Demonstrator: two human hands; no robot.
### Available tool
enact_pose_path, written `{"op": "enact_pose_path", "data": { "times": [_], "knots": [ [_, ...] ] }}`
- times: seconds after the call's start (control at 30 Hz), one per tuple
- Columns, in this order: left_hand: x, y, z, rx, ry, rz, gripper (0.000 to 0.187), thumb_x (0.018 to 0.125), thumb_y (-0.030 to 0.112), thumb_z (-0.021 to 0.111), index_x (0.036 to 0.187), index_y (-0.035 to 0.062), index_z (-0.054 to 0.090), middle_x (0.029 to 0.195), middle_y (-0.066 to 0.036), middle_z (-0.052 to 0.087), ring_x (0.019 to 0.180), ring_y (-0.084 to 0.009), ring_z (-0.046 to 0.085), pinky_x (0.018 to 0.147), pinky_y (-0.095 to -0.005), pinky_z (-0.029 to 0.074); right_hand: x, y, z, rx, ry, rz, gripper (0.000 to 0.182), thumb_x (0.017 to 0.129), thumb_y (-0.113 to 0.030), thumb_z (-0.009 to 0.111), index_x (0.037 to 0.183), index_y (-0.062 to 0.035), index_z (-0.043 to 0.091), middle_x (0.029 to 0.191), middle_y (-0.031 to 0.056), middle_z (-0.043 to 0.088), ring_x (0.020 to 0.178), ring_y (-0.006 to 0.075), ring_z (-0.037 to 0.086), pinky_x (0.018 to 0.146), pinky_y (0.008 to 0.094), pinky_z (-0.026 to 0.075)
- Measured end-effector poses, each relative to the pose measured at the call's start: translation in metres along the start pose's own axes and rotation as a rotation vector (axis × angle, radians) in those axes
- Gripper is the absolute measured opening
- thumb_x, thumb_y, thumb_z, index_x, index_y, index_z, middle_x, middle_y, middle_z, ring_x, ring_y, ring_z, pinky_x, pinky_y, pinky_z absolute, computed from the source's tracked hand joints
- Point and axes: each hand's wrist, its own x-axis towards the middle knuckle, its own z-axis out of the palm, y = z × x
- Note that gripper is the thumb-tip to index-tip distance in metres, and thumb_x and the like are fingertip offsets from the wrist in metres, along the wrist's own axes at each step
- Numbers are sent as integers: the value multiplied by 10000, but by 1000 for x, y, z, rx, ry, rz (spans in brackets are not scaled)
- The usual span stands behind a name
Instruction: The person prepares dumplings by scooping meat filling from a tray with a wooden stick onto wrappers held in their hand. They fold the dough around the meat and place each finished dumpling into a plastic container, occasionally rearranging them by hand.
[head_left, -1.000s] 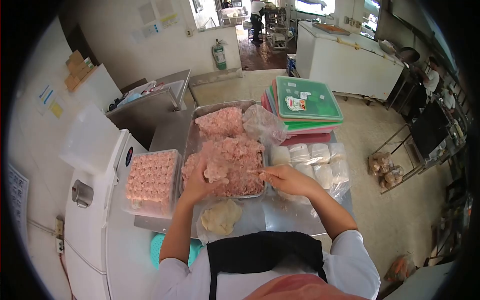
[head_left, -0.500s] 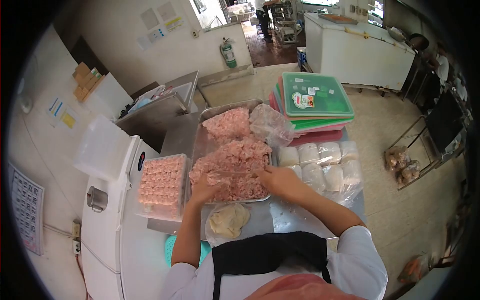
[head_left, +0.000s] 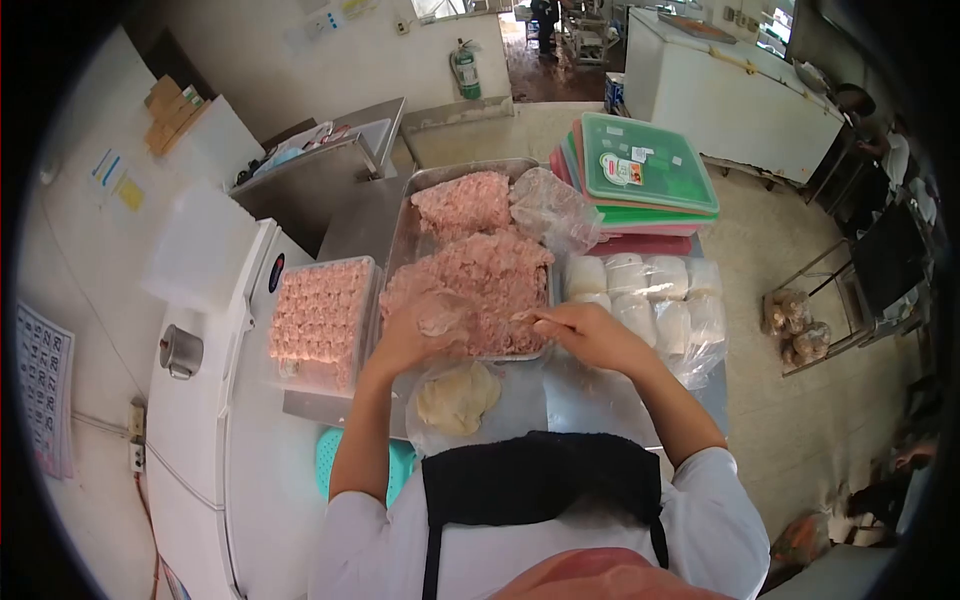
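A metal tray (head_left: pixel 548 290) holds a large heap of pink ground meat (head_left: pixel 480 265) and a smaller mound behind it. Over the tray's near left part, my left hand (head_left: pixel 408 338) is closed round a pale pinkish piece whose nature I cannot make out. At the near right side, my right hand (head_left: pixel 590 335) is pinched on something small and unclear, its fingertips at the edge of the meat. A clear box (head_left: pixel 372 300) with rows of small meat-filled pieces stands left of the tray. Flat pale wrappers (head_left: pixel 458 398) lie on plastic just in front of it.
Bagged white rolls (head_left: pixel 672 305) lie right of the tray, with stacked lidded boxes (head_left: pixel 645 165) behind them. A crumpled plastic bag (head_left: pixel 550 210) touches the tray's back right corner. A metal cup (head_left: pixel 181 350) stands on the white freezer at left. A person is partly visible at far right.
My hands have moved apart; the left has turned and lifted a little with the pale piece in it. The right has drawn slightly to the right. The whole view has shifted.
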Motion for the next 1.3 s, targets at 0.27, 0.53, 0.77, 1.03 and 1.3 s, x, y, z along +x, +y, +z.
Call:
{"op": "enact_pose_path", "data": {
  "times": [0.27, 0.53, 0.77, 1.03, 1.3],
  "knots": [
    [2, -40, 5, -163, -10, 33, 544, 750, 285, 749, 1180, -1, 579, 1092, -141, 638, 1053, -263, 612, 915, -364, 466, -4, -64, 11, -479, 7, 78, 270, 921, -207, 571, 1127, -43, 633, 1014, 178, 642, 841, 348, 632, 744, 409, 503],
    [-25, -28, -34, -233, -8, 122, 426, 755, 267, 777, 1057, 3, 633, 1012, -92, 639, 957, -169, 562, 904, -332, 439, 5, -107, 17, -392, 68, 110, 264, 922, -176, 569, 1133, -28, 623, 972, 198, 640, 854, 356, 625, 753, 393, 497],
    [-77, -48, -90, -367, -22, -245, 395, 733, 217, 803, 1031, 15, 641, 787, -44, 619, 581, -96, 556, 507, -261, 456, 36, -111, 97, -320, 19, 22, 276, 939, -162, 562, 1144, 15, 614, 938, 203, 635, 854, 350, 622, 759, 373, 479],
    [-149, -154, -160, 53, 47, -250, 586, 681, 279, 799, 1161, 14, 592, 1017, -148, 632, 945, -251, 602, 857, -349, 471, 43, -102, 141, -139, 114, 213, 282, 951, -181, 574, 1145, 16, 630, 979, 145, 665, 858, 219, 616, 769, 320, 478],
    [-174, -239, -117, 211, 148, -143, 754, 712, 235, 735, 1346, -30, 424, 1147, -251, 598, 1098, -385, 560, 901, -427, 458, 43, -91, 176, -50, 146, 370, 289, 952, -195, 585, 1152, 7, 640, 1022, 105, 678, 869, 143, 601, 800, 264, 472]
  ]
}}
